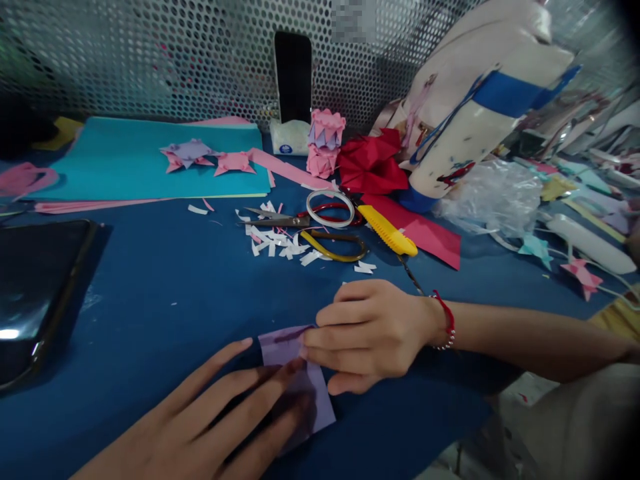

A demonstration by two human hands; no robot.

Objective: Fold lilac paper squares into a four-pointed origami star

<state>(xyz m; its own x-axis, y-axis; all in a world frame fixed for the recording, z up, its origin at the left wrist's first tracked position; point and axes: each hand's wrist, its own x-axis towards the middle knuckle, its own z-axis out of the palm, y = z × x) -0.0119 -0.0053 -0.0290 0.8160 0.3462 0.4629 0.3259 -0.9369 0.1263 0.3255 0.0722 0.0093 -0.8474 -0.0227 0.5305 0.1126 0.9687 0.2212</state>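
A small purple sheet of paper point(320, 399) lies on the blue table at the lower middle, with a creased strip along its far edge. My left hand point(215, 413) rests over its left part, fingers stretched and spread, some of them on the paper. At the far right corner, my right hand point(373, 333) has its fingers bent and close together, their tips pressing the paper's edge. The two hands meet near the middle of that edge. Part of the sheet is hidden under my left fingers.
Beyond my hands lie scissors point(280, 220), white paper scraps point(273, 243), a tape ring point(311, 195) and a yellow cutter point(385, 230). A phone point(40, 287) lies left; another phone point(294, 77) stands at the back. Blue paper point(115, 160), red folded paper point(373, 163) and a bottle point(465, 127) are behind.
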